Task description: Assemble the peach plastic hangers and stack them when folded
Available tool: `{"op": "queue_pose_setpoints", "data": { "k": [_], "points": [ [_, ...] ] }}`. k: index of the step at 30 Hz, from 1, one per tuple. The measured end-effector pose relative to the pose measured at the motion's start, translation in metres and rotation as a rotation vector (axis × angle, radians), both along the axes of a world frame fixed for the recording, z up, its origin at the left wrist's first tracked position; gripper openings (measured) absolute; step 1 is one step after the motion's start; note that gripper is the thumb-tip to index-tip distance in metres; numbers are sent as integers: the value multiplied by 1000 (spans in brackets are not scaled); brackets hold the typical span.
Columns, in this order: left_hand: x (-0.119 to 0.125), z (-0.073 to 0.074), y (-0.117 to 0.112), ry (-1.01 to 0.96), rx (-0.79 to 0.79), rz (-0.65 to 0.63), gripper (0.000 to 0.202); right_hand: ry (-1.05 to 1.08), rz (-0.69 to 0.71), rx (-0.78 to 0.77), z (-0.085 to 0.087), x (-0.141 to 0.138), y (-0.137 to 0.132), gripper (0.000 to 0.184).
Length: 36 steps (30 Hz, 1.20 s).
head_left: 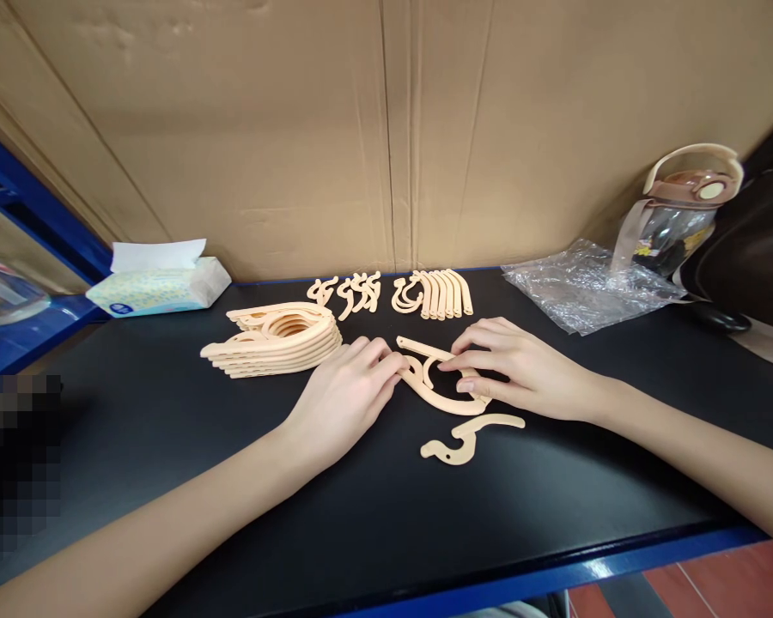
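A peach-coloured plastic folding hanger (447, 402) lies on the black table between my two hands, its arms folded together with the hook part inside. My left hand (354, 386) pinches one arm's end, at the hanger's left. My right hand (521, 365) curls over the right side, fingers and thumb gripping it near the joint. Just below, nearer to me, lies a loose hook piece (464, 448) of the same plastic. Left of the hanger, beyond my left hand, sits a stack of folded hangers (276, 343).
At the back lie loose hook pieces (361, 294) and a row of curved arm pieces (444, 293). A tissue pack (161, 283) stands at the back left. Clear plastic bags (580, 287) and a drinking bottle (676, 215) are at the right, before a cardboard wall (296, 129).
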<state>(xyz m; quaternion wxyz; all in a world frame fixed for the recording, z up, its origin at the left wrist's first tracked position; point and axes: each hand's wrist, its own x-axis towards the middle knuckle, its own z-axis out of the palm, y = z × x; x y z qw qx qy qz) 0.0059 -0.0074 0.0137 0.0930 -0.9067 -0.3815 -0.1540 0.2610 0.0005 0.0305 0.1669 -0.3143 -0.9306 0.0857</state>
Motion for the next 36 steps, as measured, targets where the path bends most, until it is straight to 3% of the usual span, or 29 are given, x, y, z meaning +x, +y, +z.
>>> {"op": "queue_pose_setpoints", "data": {
  "k": [13,18,29,36],
  "points": [
    [3,6,-6,-97,-94,177,20,-42,127,-57,-4,-10,-11,38],
    [3,9,-6,-114,-141,187,11,-49,150,-67,-4,-15,-16,37],
    [1,4,-2,-85,-180,7,22,25,40,30,-7,-9,-6,33],
    [-4,6,-2,1,-194,-22,31,47,73,-8,-3,-9,-7,30]
  ]
}}
